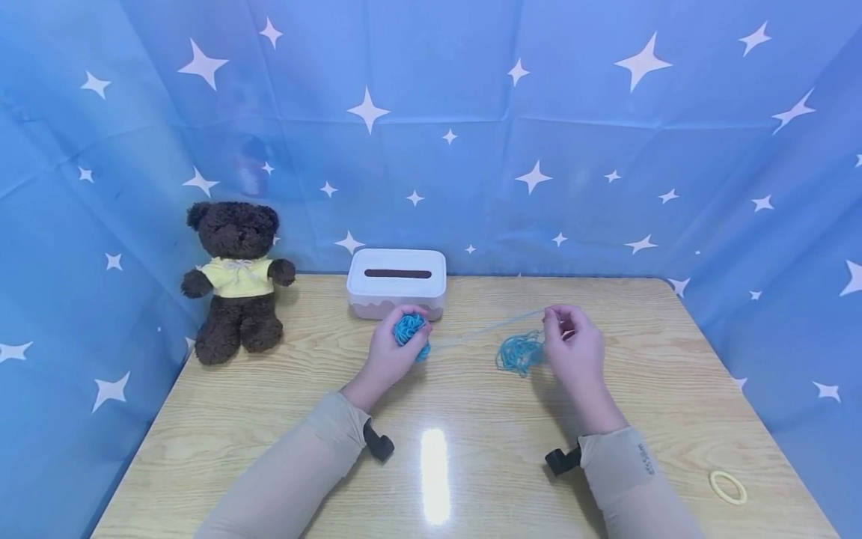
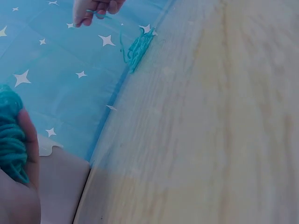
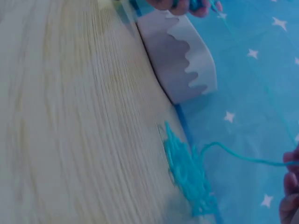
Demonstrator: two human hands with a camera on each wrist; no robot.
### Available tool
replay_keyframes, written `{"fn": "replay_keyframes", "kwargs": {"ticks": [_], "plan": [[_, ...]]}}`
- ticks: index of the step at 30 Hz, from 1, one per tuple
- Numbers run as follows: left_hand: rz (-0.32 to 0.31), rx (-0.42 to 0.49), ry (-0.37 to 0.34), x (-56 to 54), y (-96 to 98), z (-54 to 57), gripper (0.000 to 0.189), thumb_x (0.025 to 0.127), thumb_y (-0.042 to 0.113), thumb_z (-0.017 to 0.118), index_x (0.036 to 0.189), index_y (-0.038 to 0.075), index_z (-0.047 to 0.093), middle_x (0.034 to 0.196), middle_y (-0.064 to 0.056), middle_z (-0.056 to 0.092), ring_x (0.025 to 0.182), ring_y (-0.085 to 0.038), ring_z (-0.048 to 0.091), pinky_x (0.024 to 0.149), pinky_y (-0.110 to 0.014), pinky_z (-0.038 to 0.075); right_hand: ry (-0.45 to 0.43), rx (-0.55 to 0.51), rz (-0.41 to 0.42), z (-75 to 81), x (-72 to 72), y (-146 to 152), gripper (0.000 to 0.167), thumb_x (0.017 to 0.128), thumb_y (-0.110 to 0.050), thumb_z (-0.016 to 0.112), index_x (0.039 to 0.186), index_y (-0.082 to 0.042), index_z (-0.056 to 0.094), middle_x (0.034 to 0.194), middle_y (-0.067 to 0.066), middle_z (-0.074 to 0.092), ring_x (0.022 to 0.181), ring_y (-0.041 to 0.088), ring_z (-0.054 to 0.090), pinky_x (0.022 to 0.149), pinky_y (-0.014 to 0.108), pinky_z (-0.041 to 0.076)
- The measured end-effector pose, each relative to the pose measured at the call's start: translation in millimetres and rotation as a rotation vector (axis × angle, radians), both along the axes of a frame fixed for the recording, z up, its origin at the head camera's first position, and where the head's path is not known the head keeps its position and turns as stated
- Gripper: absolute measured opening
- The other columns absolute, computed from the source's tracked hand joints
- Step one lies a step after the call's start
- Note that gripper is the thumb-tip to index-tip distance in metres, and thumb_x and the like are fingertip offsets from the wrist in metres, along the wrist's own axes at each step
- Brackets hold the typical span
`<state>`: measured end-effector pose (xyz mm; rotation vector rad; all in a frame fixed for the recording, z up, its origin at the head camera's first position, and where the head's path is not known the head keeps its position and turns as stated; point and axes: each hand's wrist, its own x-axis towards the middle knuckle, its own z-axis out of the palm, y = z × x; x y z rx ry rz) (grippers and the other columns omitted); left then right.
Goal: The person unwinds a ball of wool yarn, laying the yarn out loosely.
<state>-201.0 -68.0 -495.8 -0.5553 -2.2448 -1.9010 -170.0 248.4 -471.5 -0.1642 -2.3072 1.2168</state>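
Observation:
My left hand (image 1: 396,346) grips a ball of turquoise yarn (image 1: 408,328), its thumb and fingers curled round it. The wound strands of that ball also show at the left edge of the left wrist view. A single yarn strand (image 1: 494,325) runs from the ball across to my right hand (image 1: 576,346), which pinches it between thumb and fingertips above the table. Beside and below the right hand, a loose heap of turquoise yarn (image 1: 519,353) lies on the wood. From this heap a strand rises to the right fingers (image 3: 289,184) in the right wrist view.
Behind the left hand stands a white and mauve tissue box (image 1: 397,263). A dark brown teddy bear (image 1: 237,284) in a yellow top sits at the back left. A pale yellow ring (image 1: 728,487) lies at the front right of the wooden table (image 1: 498,479). Blue starry cloth (image 1: 431,90) surrounds the table.

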Motion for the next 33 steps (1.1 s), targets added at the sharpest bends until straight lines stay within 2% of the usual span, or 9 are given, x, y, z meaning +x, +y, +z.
{"fn": "replay_keyframes", "kwargs": {"ticks": [6, 11, 13, 15, 18, 21, 26, 30, 33], "plan": [[0.012, -0.008, 0.007, 0.3, -0.4, 0.7, 0.031, 0.103, 0.014, 0.074, 0.131, 0.004, 0.066, 0.134, -0.019, 0.071, 0.122, -0.026, 0.068, 0.107, -0.034, 0.056, -0.128, 0.124, -0.078, 0.1, 0.1, 14, 0.027, 0.11, -0.026, 0.06, 0.114, -0.006, 0.077, 0.1, 0.014, 0.079, 0.075, 0.01, 0.061, 0.064, 0.021, 0.046], [0.017, -0.007, 0.017, 0.0, -0.8, -0.2, 0.032, 0.102, 0.012, 0.074, 0.132, 0.003, 0.066, 0.136, -0.021, 0.071, 0.126, -0.027, 0.067, 0.11, -0.032, 0.055, -0.364, 0.291, -0.038, -1.2, -0.7, 25, 0.035, 0.11, -0.031, 0.055, 0.123, -0.007, 0.076, 0.119, 0.02, 0.08, 0.073, 0.025, 0.068, 0.058, 0.035, 0.049], [0.016, -0.011, 0.018, 0.2, -0.9, -0.6, 0.033, 0.101, 0.011, 0.075, 0.132, 0.003, 0.066, 0.136, -0.02, 0.071, 0.125, -0.026, 0.067, 0.11, -0.031, 0.055, -0.444, 0.343, -0.005, -3.2, -1.5, 26, 0.037, 0.109, -0.032, 0.055, 0.126, -0.007, 0.075, 0.127, 0.021, 0.078, 0.083, 0.032, 0.072, 0.062, 0.042, 0.054], [0.008, -0.015, 0.017, 0.8, -0.7, -0.4, 0.034, 0.101, 0.011, 0.075, 0.132, 0.002, 0.065, 0.136, -0.021, 0.071, 0.123, -0.025, 0.067, 0.108, -0.029, 0.055, -0.485, 0.376, 0.016, -5.2, -1.3, 24, 0.038, 0.108, -0.033, 0.056, 0.129, -0.007, 0.075, 0.133, 0.022, 0.076, 0.103, 0.04, 0.074, 0.075, 0.05, 0.059], [-0.012, -0.01, 0.012, 1.2, 0.1, 0.6, 0.036, 0.1, 0.01, 0.076, 0.133, -0.001, 0.065, 0.135, -0.022, 0.07, 0.121, -0.023, 0.067, 0.107, -0.028, 0.055, -0.436, 0.392, 0.036, -6.9, 1.0, 17, 0.037, 0.108, -0.031, 0.058, 0.13, -0.006, 0.074, 0.14, 0.026, 0.071, 0.128, 0.051, 0.065, 0.1, 0.065, 0.056], [-0.028, -0.003, 0.007, 0.7, 1.0, 0.6, 0.038, 0.099, 0.009, 0.077, 0.133, -0.003, 0.065, 0.136, -0.024, 0.07, 0.121, -0.023, 0.066, 0.108, -0.028, 0.054, -0.275, 0.371, 0.066, -8.0, 3.7, 4, 0.033, 0.107, -0.026, 0.063, 0.127, -0.003, 0.076, 0.139, 0.028, 0.069, 0.132, 0.056, 0.059, 0.108, 0.07, 0.05], [-0.04, -0.005, 0.003, 0.6, 1.4, 0.1, 0.038, 0.1, 0.01, 0.078, 0.133, -0.001, 0.065, 0.137, -0.022, 0.07, 0.126, -0.026, 0.066, 0.111, -0.029, 0.053, -0.039, 0.249, 0.279, -11.7, 6.2, -26, 0.024, 0.106, -0.02, 0.071, 0.125, -0.006, 0.078, 0.126, 0.018, 0.077, 0.109, 0.037, 0.07, 0.092, 0.054, 0.061], [-0.062, -0.009, 0.002, 1.9, 1.2, 0.8, 0.037, 0.1, 0.01, 0.078, 0.134, 0.003, 0.065, 0.135, -0.022, 0.071, 0.125, -0.028, 0.068, 0.112, -0.032, 0.054, -0.02, 0.156, 0.472, -15.5, 8.8, -55, 0.028, 0.106, -0.017, 0.074, 0.132, -0.009, 0.077, 0.127, 0.01, 0.08, 0.098, 0.022, 0.075, 0.085, 0.036, 0.066], [-0.079, -0.019, 0.008, 2.5, 1.4, 0.7, 0.038, 0.101, 0.011, 0.078, 0.136, 0.003, 0.064, 0.132, -0.026, 0.07, 0.121, -0.026, 0.069, 0.11, -0.033, 0.056, -0.036, 0.14, 0.546, -15.7, 10.3, -77, 0.032, 0.106, -0.019, 0.075, 0.136, -0.01, 0.076, 0.131, 0.008, 0.08, 0.097, 0.018, 0.076, 0.085, 0.029, 0.066]]}}
